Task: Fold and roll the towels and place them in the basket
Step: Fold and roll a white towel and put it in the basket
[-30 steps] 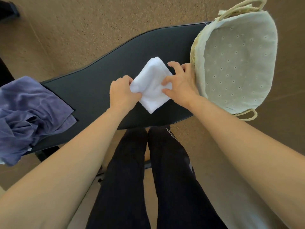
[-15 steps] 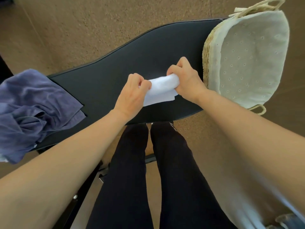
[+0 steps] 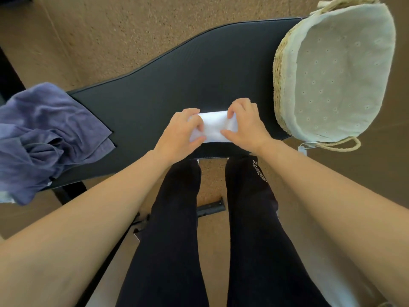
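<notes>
head view is showing the white towel (image 3: 214,129) at mid-frame, both ends being gripped by the curled left hand (image 3: 180,135) and right hand (image 3: 245,127); soft, light, likely unrolling unless held around its middle

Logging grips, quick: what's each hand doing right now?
Left hand: holding the white towel, left end.
Right hand: holding the white towel, right end.

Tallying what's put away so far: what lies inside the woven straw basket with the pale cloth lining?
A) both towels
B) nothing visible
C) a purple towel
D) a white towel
B: the woven straw basket shows only bare lining; the small white towel is held by the left hand and right hand, the crumpled purple towel lies far left.
</notes>
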`<state>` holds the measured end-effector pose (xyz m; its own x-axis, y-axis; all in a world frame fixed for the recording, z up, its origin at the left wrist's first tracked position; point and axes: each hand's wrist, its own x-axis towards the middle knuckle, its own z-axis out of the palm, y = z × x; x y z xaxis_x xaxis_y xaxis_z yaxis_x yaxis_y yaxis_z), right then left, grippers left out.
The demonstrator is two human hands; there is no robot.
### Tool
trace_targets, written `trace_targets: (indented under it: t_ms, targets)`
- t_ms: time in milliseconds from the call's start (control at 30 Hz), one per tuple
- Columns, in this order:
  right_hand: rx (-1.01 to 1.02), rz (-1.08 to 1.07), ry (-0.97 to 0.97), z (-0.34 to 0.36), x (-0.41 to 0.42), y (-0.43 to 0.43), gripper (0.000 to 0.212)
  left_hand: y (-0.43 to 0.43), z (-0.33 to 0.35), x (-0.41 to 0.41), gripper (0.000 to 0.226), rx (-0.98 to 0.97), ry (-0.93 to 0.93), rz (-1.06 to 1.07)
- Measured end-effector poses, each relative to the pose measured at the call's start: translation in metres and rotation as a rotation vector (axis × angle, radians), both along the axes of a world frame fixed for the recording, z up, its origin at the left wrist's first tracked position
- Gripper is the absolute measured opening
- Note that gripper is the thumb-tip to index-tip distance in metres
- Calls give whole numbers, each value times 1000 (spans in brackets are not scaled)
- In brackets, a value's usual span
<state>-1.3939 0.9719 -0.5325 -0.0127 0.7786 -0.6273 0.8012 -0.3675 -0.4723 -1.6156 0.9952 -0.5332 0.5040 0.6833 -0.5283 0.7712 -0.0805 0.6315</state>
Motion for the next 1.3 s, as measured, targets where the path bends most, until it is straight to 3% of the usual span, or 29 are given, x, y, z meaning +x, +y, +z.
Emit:
trace_targets:
  t_ms: [67,133,267,433,533,667,833,1033,1200,1300]
  targets:
    - [-85,-43,20,0,-2,3,60,3,3,8,48,-115,73,155]
    - [-132,1,18,1,-2,2,64,6,6,16,68,-231,137,231]
    - [-108,-29,114,17,15,-3,43,9,20,31,56,-303,190,217]
    - [24,-268,409,74,67,2,46,20,60,64,51,-394,-27,383]
    - [-18,-465,591,103,110,10,63,30,84,102,56,-416,-135,444]
    - [-99,-893,969,110,167,17,79,43,101,163,63,-466,-288,550]
    - [-172,-1267,1283,94,202,21,60,59,99,236,62,-512,-348,585]
    - [-272,-1423,1313,73,213,24,43,73,81,270,63,-471,-257,534]
    - [-256,-1577,1151,50,211,49,31,76,73,274,68,80,71,435]
    - [-249,-1664,1007,24,204,68,60,81,61,263,73,138,117,404]
